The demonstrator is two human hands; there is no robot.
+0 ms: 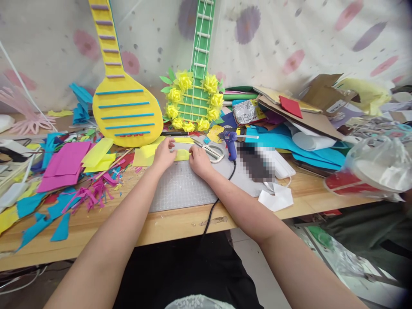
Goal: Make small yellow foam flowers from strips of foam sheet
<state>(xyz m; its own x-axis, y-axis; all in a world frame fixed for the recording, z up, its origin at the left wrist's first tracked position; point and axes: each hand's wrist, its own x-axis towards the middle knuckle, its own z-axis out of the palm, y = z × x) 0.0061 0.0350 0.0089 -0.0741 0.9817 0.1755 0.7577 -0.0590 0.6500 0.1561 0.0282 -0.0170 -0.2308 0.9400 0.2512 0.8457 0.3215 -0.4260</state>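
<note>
A short strip of yellow crepe paper (182, 155) stretches between my two hands, low over the grey cutting mat (180, 189). My left hand (163, 155) has curled fingers, with its thumb at the strip's left end. At the other end, my right hand (200, 162) pinches the paper between bent fingers; the fingertips are partly hidden. Just beyond the right hand lie scissors (216, 153) with pale handles. More yellow paper (143, 156) sits beside and under my left hand. A blue glue gun (230, 145) with a clear glue stick stands right of the scissors.
A yellow paper instrument (128, 109) and a green one (196, 101) ringed with yellow paper flowers lean at the back. Colored scraps (64, 165) cover the left side. Blue sheets (309, 146), cardboard and a red cup (350, 182) are at right. The glue gun's black cord (210, 212) crosses the mat.
</note>
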